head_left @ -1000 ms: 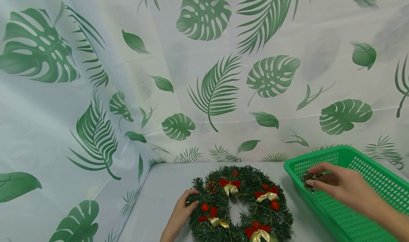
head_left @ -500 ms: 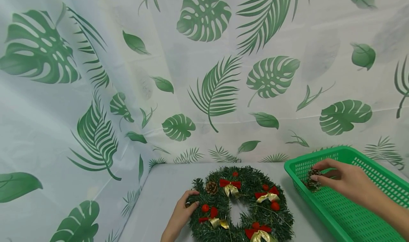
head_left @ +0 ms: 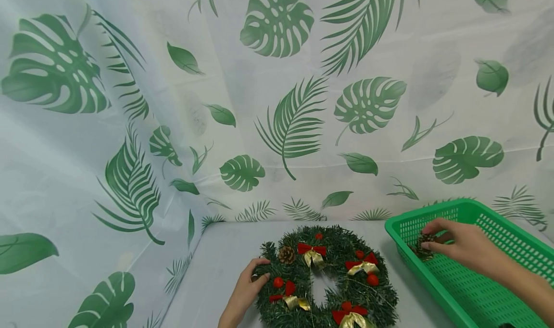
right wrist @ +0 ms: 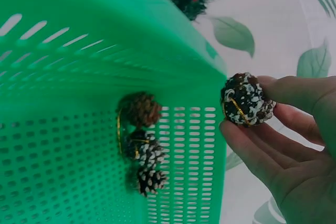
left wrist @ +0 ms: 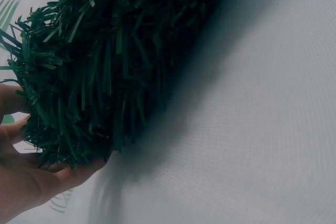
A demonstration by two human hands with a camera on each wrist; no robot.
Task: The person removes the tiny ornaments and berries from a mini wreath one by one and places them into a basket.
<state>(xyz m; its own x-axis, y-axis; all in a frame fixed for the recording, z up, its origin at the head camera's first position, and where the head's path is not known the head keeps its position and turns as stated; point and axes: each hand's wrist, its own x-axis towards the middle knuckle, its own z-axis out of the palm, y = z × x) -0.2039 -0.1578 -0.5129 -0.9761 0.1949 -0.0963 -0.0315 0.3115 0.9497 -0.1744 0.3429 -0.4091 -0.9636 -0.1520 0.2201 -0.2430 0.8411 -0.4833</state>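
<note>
The table (head_left: 225, 260) has open cloth on the left of the wreath (head_left: 326, 275), and a narrow bare strip on the far side between the wreath and the leaf-print curtain (head_left: 277, 126), which closes off the far and left sides like a wall. Between the wreath and the green basket (head_left: 476, 280) on the right runs a slim gap of table, wide enough for fingers at best. The left hand (head_left: 242, 294) grips the wreath's left edge, blocking that approach. In the basket, the right hand (head_left: 459, 246) holds a pinecone (right wrist: 245, 99) near the far-left corner (three loose pinecones (right wrist: 140, 145) lie there too); the basket's near floor is open.
</note>
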